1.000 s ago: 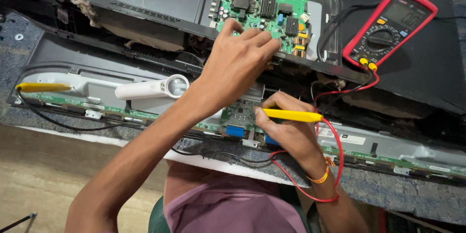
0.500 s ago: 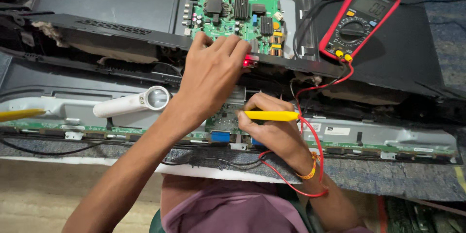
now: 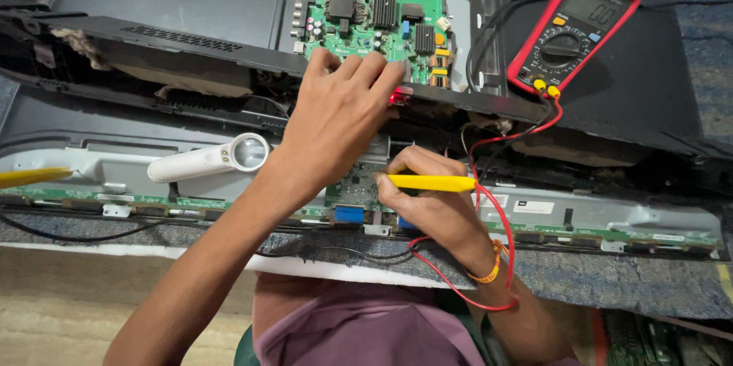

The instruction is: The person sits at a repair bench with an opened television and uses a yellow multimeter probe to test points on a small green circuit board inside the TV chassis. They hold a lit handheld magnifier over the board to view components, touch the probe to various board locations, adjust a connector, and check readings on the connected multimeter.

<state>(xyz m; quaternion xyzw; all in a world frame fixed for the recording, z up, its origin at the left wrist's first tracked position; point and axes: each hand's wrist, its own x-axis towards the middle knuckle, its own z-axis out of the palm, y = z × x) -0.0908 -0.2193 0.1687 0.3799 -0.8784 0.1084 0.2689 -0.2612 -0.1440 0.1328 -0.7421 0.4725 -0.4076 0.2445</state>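
Our right hand (image 3: 435, 198) was clenched around a yellow probe (image 3: 427, 182), which lay level across the knuckles with its blunt end pointing away from the green board (image 3: 378, 22) and toward the red lead (image 3: 500, 259). That lead ran from the probe's end, looped down past our wrist, and climbed again to the meter (image 3: 576, 30). An orange band (image 3: 489, 270) sat on that wrist. The probe's tip was hidden behind our fingers, so we could not tell what it touched; the hand rested on a smaller board (image 3: 359, 183) well below the green board.

Our left hand (image 3: 336, 118) reached up across the panel, fingers bent and pressed to the lower edge of the green board. A red tip (image 3: 400, 96) showed just beside the fingertips, below the green board's right part; we could not tell whether the hand gripped it or only lay against it.

The green board sat in a rounded recess of the black back cover (image 3: 191, 0), its chips and heat sinks facing up. The meter lay to the right of the green board, red-cased, dial and display upward, with its red and black leads plugged in at its lower end. Below and left of the green board a white magnifier (image 3: 210, 160) lay on the grey metal frame (image 3: 611, 217), lens toward our left forearm. Far left of the green board, and lower, a second yellow tool (image 3: 30, 177) poked in from the edge. A long strip board (image 3: 153, 203) ran along the frame's lower edge, with blue connectors (image 3: 350, 213) just below the smaller board.
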